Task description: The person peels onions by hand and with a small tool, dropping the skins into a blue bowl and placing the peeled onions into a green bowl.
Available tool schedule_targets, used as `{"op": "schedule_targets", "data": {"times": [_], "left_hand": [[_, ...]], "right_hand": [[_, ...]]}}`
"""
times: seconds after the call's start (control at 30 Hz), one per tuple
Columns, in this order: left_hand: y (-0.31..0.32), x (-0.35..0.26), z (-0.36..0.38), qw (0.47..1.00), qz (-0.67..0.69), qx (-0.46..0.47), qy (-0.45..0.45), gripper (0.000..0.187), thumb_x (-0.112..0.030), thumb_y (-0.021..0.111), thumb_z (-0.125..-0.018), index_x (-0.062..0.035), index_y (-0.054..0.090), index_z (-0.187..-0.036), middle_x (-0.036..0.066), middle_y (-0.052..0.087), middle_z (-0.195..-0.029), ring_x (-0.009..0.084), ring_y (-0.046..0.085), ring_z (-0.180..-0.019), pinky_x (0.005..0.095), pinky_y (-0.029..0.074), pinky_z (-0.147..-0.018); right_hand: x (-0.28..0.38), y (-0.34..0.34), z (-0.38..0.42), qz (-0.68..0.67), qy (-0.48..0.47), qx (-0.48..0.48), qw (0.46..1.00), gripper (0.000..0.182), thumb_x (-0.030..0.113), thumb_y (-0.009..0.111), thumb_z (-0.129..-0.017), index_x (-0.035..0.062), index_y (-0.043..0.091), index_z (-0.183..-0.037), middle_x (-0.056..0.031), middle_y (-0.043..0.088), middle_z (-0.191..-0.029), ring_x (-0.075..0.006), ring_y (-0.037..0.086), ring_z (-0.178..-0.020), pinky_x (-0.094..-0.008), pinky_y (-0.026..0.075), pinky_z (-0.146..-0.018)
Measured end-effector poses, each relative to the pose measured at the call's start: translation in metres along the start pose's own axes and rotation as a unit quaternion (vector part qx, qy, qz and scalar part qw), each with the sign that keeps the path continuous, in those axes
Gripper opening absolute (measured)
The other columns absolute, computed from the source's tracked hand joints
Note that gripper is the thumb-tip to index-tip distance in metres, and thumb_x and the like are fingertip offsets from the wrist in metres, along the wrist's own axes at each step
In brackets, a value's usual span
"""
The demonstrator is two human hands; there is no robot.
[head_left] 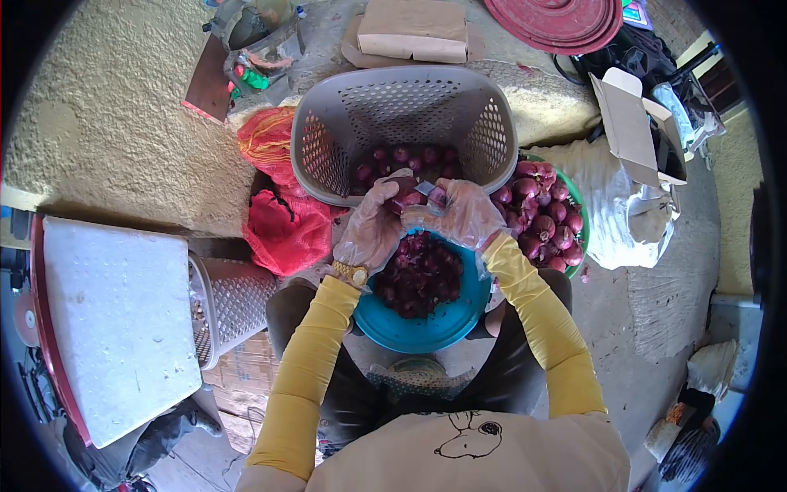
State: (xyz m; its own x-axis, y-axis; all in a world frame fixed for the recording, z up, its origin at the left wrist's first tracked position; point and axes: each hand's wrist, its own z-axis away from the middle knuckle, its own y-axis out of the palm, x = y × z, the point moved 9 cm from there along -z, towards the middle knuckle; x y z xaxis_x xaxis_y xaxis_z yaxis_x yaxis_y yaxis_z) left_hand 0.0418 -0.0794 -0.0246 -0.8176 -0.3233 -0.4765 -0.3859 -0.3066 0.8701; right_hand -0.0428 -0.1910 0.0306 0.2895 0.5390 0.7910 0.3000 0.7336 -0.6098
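Both of my hands wear clear plastic gloves and meet above the near rim of a grey-brown plastic basket. My left hand (pixel 375 223) is closed around a red onion (pixel 403 198). My right hand (pixel 461 215) pinches a small flat grey blade (pixel 425 188) against the onion's right side; its handle is hidden by the fingers. Several red onions lie at the bottom of the basket (pixel 402 82). Below my hands, a blue basin (pixel 385 324) holds a heap of dark purple onion skins (pixel 418 283). To the right, a green-rimmed tub (pixel 584 215) is piled with unpeeled red onions (pixel 545 217).
A red mesh sack (pixel 287 234) slumps left of the basket. Further left stand a white foam board (pixel 115 320) and another perforated basket (pixel 238 299). A white sack (pixel 627 213) and an open cardboard box (pixel 627 123) are at right. A ledge behind carries a red lid (pixel 557 20).
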Motion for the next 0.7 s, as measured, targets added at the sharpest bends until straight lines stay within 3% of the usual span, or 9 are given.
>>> {"op": "schedule_targets", "data": {"times": [0.07, 0.13, 0.27, 0.33, 0.37, 0.43, 0.57, 0.7], "left_hand": [[0.001, 0.001, 0.0, 1.0, -0.001, -0.003, -0.006, 0.049, -0.024, 0.069, -0.099, 0.0026, 0.059, -0.138, 0.013, 0.069, -0.125, 0.0253, 0.066, -0.109, 0.0409, 0.057, -0.093], [0.0, 0.002, -0.001, 1.0, -0.001, -0.004, -0.011, 0.049, -0.024, 0.069, -0.099, 0.0026, 0.059, -0.138, 0.013, 0.069, -0.125, 0.025, 0.066, -0.109, 0.0407, 0.057, -0.093], [-0.003, 0.004, -0.002, 1.0, -0.003, -0.009, -0.013, 0.049, -0.023, 0.068, -0.099, 0.0024, 0.058, -0.139, 0.013, 0.068, -0.125, 0.0239, 0.066, -0.107, 0.04, 0.057, -0.092], [-0.002, 0.003, -0.001, 1.0, -0.001, -0.015, -0.012, 0.05, -0.023, 0.069, -0.098, 0.0019, 0.058, -0.14, 0.013, 0.068, -0.125, 0.0231, 0.066, -0.105, 0.0397, 0.057, -0.091], [-0.001, 0.003, 0.0, 1.0, 0.002, -0.021, -0.011, 0.051, -0.023, 0.069, -0.098, 0.0014, 0.057, -0.141, 0.012, 0.068, -0.124, 0.0224, 0.065, -0.104, 0.0393, 0.057, -0.091], [-0.002, 0.003, 0.001, 1.0, -0.001, -0.024, -0.016, 0.051, -0.023, 0.07, -0.098, 0.0007, 0.056, -0.142, 0.011, 0.067, -0.123, 0.0216, 0.065, -0.103, 0.0387, 0.057, -0.091], [0.006, 0.001, 0.005, 0.998, -0.014, -0.058, -0.015, 0.052, -0.022, 0.07, -0.098, -0.0008, 0.055, -0.142, 0.01, 0.066, -0.122, 0.0202, 0.064, -0.1, 0.0372, 0.056, -0.092], [0.002, 0.003, 0.003, 0.999, -0.015, -0.042, -0.007, 0.051, -0.024, 0.07, -0.098, -0.0014, 0.056, -0.141, 0.01, 0.066, -0.123, 0.0215, 0.064, -0.103, 0.0365, 0.055, -0.094]], "right_hand": [[-0.004, 0.002, 0.0, -0.006, 0.021, 0.015, 1.0, 0.051, 0.049, 0.091, -0.079, 0.0035, 0.076, -0.098, -0.0091, 0.069, -0.072, -0.0215, 0.059, -0.064, -0.0367, 0.051, -0.066], [-0.014, 0.01, -0.003, -0.023, 0.034, 0.038, 0.998, 0.07, 0.068, 0.086, -0.074, 0.0016, 0.073, -0.094, -0.0152, 0.068, -0.076, -0.031, 0.062, -0.069, -0.0403, 0.052, -0.071], [-0.019, 0.011, -0.001, -0.022, 0.043, 0.023, 0.999, 0.069, 0.069, 0.085, -0.075, 0.0021, 0.073, -0.088, -0.0142, 0.064, -0.07, -0.0303, 0.057, -0.065, -0.0406, 0.051, -0.068], [-0.022, 0.02, -0.006, 0.095, -0.015, 0.031, 0.995, 0.047, 0.052, 0.085, -0.085, 0.0061, 0.077, -0.093, -0.0094, 0.07, -0.072, -0.0215, 0.06, -0.062, -0.036, 0.051, -0.065], [-0.029, 0.022, -0.006, 0.095, -0.015, 0.031, 0.995, 0.047, 0.052, 0.085, -0.085, 0.0061, 0.077, -0.093, -0.0094, 0.07, -0.072, -0.0215, 0.06, -0.062, -0.036, 0.051, -0.065], [-0.03, 0.025, -0.004, 0.002, 0.011, 0.056, 0.998, 0.05, 0.054, 0.081, -0.088, 0.0046, 0.076, -0.092, -0.0129, 0.071, -0.074, -0.0261, 0.063, -0.064, -0.038, 0.052, -0.066], [-0.014, 0.016, 0.001, 0.025, 0.037, 0.066, 0.997, 0.052, 0.054, 0.078, -0.091, 0.0028, 0.076, -0.092, -0.0159, 0.071, -0.074, -0.0314, 0.064, -0.066, -0.0403, 0.053, -0.068], [-0.015, 0.018, 0.001, 0.023, -0.013, 0.032, 0.999, 0.056, 0.059, 0.074, -0.092, 0.0028, 0.076, -0.089, -0.0191, 0.07, -0.073, -0.0382, 0.067, -0.07, -0.0434, 0.053, -0.068]]}}
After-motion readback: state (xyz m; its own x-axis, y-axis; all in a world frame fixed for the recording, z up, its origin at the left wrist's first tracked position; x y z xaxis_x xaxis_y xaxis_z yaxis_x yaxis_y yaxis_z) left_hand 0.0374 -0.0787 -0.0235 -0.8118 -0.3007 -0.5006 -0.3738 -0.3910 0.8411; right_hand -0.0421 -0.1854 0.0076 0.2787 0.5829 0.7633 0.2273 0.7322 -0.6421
